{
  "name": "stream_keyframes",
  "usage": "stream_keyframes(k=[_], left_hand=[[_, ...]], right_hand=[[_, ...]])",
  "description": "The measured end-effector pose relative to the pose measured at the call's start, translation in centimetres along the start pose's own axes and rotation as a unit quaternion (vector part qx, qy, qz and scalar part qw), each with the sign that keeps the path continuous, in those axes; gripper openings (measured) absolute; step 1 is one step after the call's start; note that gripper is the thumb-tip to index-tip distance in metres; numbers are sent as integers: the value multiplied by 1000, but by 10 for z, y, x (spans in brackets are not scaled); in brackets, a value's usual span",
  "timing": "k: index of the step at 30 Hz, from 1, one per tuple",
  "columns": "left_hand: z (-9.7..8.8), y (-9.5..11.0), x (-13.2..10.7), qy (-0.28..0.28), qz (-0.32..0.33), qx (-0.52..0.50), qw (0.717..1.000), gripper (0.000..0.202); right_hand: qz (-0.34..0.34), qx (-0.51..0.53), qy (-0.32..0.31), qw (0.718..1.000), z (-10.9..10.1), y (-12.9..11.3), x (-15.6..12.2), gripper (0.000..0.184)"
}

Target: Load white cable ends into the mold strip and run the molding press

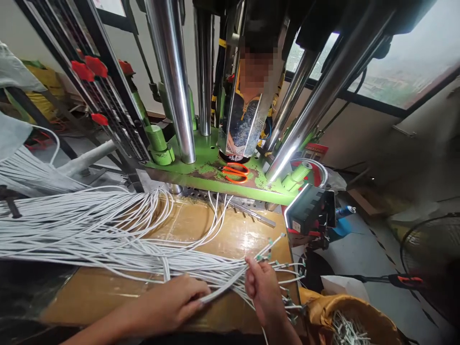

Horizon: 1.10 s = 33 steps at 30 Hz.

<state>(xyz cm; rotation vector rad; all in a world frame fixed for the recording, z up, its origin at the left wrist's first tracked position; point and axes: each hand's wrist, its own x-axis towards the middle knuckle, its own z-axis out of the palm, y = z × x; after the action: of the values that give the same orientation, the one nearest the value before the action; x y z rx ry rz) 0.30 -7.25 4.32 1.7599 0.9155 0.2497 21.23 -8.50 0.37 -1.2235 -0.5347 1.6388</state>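
A: Where are the cables [108,230]?
B: They lie in a long white sheaf across the bench [223,235], from the far left to the front right edge. Their tips [283,263] fan out by the right hand [264,287].
A: And the hands?
B: The left hand [172,302] lies palm down on the sheaf, fingers curled over a few strands, pinning them to the bench. The right hand pinches a small bunch just behind the tips, which stick up past its fingers.
A: How would they handle?
B: Light and limp, I judge. Each strand bends easily, and loose loops cross near the middle, so they likely tangle. The jackets look smooth, probably a bit slippery. The tips look small and the most easily damaged. The better hold is on the jacket just behind them, with the other hand weighing the sheaf down.
A: The bench?
B: Brown, glossy and flat, so strands could slide on it. It butts against a green press base [201,165] with steel columns [172,81]. Orange scissors [235,172] lie on that base, and a black box [309,208] sits at the bench's right corner.
A: The room?
B: Crowded. A sack [319,306] of cut white pieces stands at the lower right, with a fan [427,268] beyond it. There are windows [413,62] behind and a dark rack [111,100] with red knobs to the left.
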Motion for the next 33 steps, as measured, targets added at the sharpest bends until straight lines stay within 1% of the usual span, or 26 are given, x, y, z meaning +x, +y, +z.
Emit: stream_keyframes(k=[1,3,4,5,6,7,9,10,11,12,14,16,17,19,21,22,25,26,27,28,29,30,31,32,33], left_hand=[[8,-1,1,-24,-23,-57,998,24],[22,-2,5,-66,-73,-185,978,33],[28,-1,6,-66,-85,-226,968,37],[32,-1,7,-56,-86,-245,964,39],[35,0,7,-42,-78,-243,966,40],[37,0,5,-31,-68,-230,970,39],[39,-2,2,-30,-60,-217,974,34],[40,-4,1,-36,-68,-233,969,31],[41,-6,1,-43,-75,-262,961,29],[43,-9,3,-45,-78,-298,950,28],[47,-13,10,-35,-74,-371,925,32],[51,-16,17,-16,-63,-421,905,39],[52,-17,20,-5,-57,-433,900,40],[52,-18,22,1,-54,-433,900,40],[50,-18,22,3,-56,-426,903,38],[48,-17,23,7,-53,-428,902,39],[47,-16,26,41,-36,-450,891,45],[47,-16,27,54,-40,-458,886,45],[47,-16,29,69,-52,-467,880,43],[47,-17,30,85,-68,-473,874,39],[47,-17,30,101,-81,-478,869,36],[47,-18,30,114,-90,-483,863,32],[46,-19,31,125,-93,-485,861,30],[46,-19,30,132,-92,-486,859,28],[45,-20,30,136,-90,-490,856,28]], right_hand=[[-11,-51,-12,999,0,2,-3,40],[-19,-145,-50,988,0,7,-9,40],[-14,-170,-65,983,-1,9,-10,37],[-13,-172,-63,983,-3,8,-11,34],[-21,-154,-46,987,-6,6,-9,35],[-37,-122,-20,992,-9,2,-7,39],[-87,-53,21,995,-14,-8,-2,48],[-111,-40,23,993,-15,-14,-1,46],[-127,-60,2,990,-14,-19,0,43],[-135,-106,-35,985,-11,-23,-1,41],[-128,-221,-116,960,-1,-27,-4,41],[-109,-308,-173,929,7,-29,-6,39],[-105,-330,-181,920,10,-30,-6,38],[-117,-360,-154,913,11,-32,-4,39],[-146,-391,-133,899,9,-32,-2,41],[-157,-408,-152,886,9,-32,-1,41],[-176,-465,-273,824,8,-31,1,40],[-181,-483,-286,808,7,-32,4,39],[-192,-501,-270,800,4,-35,11,39],[-207,-519,-230,797,-1,-40,20,40],[-226,-537,-177,793,-8,-45,33,41],[-248,-556,-121,784,-17,-52,47,42],[-271,-572,-73,771,-26,-59,63,44],[-293,-592,-35,750,-36,-66,77,45],[-308,-609,-12,731,-45,-71,91,47]])
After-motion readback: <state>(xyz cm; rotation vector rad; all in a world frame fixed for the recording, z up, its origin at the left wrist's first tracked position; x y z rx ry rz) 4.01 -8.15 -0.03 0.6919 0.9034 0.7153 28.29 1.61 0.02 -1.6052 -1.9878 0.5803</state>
